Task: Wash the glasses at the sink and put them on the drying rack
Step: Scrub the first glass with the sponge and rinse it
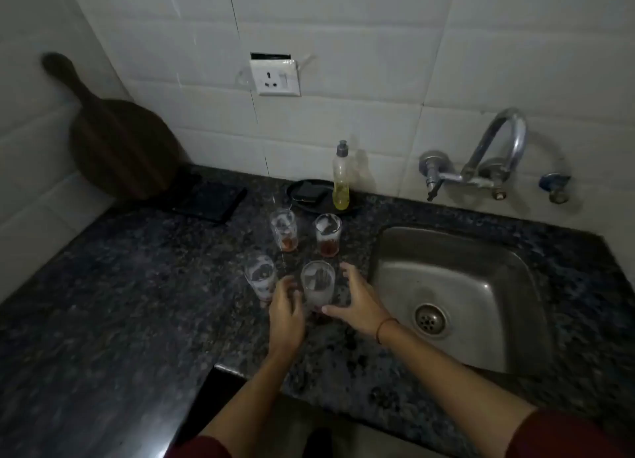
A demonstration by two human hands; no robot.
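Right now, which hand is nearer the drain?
Right. The right hand lies between the near glass and the drain; the left hand is on the glass's other side.

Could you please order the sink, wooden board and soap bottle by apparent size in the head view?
1. sink
2. wooden board, close behind; it stands farther off, so its true size is unsure
3. soap bottle

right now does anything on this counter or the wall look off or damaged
A dark slot shows in the tile above the white wall socket plate, as if the plate sits low. Nothing looks spilled; the rear left clear glass and rear right clear glass stand upright on the dark granite counter, holding reddish dregs.
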